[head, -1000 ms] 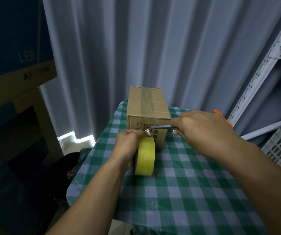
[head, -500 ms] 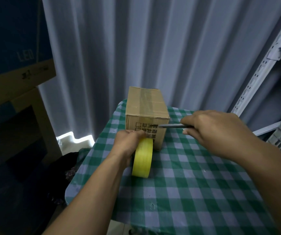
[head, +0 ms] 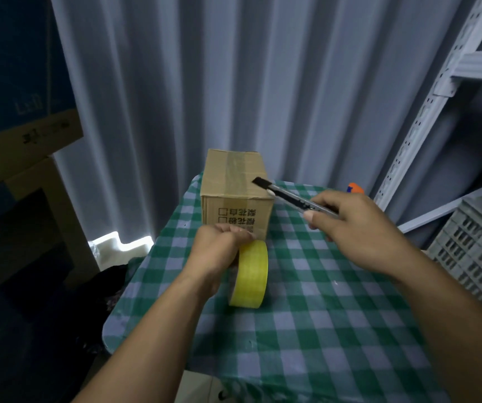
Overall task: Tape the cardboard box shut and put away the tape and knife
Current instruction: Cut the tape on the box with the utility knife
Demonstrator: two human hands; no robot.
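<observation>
Knife (head: 292,198) lifted off the box front since a second ago, tip now angled up over the top edge. Clamped in right hand (head: 359,228). Left hand (head: 216,251) wrapped around yellow tape roll (head: 250,277), upright on checked tablecloth (head: 321,315), just before the taped cardboard box (head: 235,196).

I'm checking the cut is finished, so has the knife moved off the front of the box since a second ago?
Yes. The knife in the right hand has lifted up and right: its tip now sits by the top right edge of the cardboard box, no longer low across its front.
</observation>
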